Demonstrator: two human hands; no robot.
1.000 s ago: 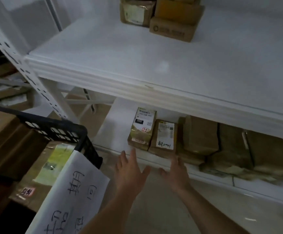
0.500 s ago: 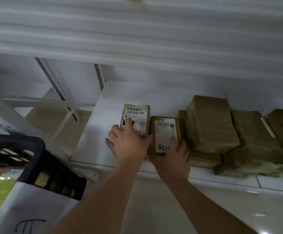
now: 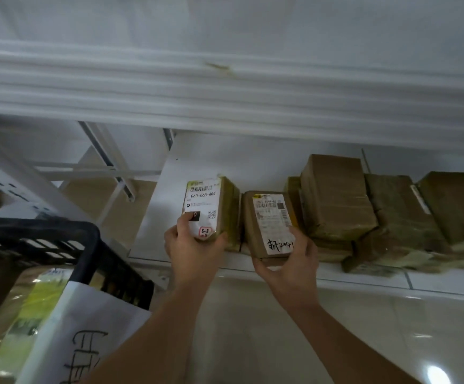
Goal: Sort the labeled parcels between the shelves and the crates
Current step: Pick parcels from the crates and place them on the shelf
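1. My left hand (image 3: 190, 249) has its fingers (image 3: 184, 220) curled round the near end of a brown cardboard parcel with a white barcode label (image 3: 208, 207), thumb on the label face.
2. My right hand (image 3: 290, 266) grips the near end of a second brown cardboard parcel with a handwritten white label (image 3: 272, 224) from below and from the right.
3. Both parcels run long axis near to far, side by side, far ends over the white lower shelf (image 3: 167, 189).
4. The black plastic crate (image 3: 59, 236) sits near left, closest to my left hand; I judge that parcel goes first.
5. Plain brown boxes (image 3: 336, 195) crowd the right parcel's far right.
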